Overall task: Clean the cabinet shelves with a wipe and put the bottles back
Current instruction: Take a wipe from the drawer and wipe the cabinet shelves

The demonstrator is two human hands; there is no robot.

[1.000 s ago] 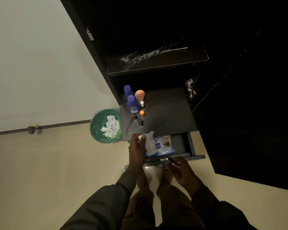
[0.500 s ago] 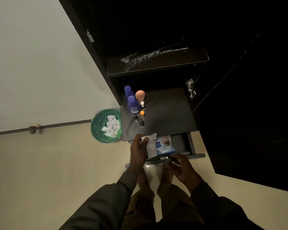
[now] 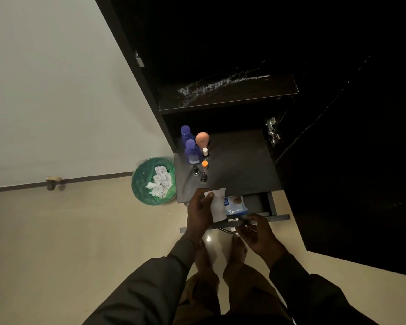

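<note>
My left hand [image 3: 198, 213] holds a white wipe [image 3: 217, 205] over the left end of an open drawer [image 3: 271, 204]. A blue wipe packet [image 3: 236, 204] lies inside the drawer. My right hand [image 3: 258, 233] grips the drawer front [image 3: 279, 217] from below. On the dark cabinet top [image 3: 239, 165] stand two purple bottles [image 3: 190, 150], an orange bottle [image 3: 202, 140] and several small dark bottles [image 3: 199, 173]. Higher up, a dark shelf [image 3: 223, 95] shows pale streaks.
A green bin [image 3: 142, 181] with crumpled white wipes stands on the floor left of the cabinet. An open dark cabinet door [image 3: 352, 160] hangs at the right. A white wall [image 3: 56, 90] rises at the left; my bare feet are below the drawer.
The drawer has slid inward, showing less of the wipe packet. My left hand has kept the wipe and shifted slightly toward me.
</note>
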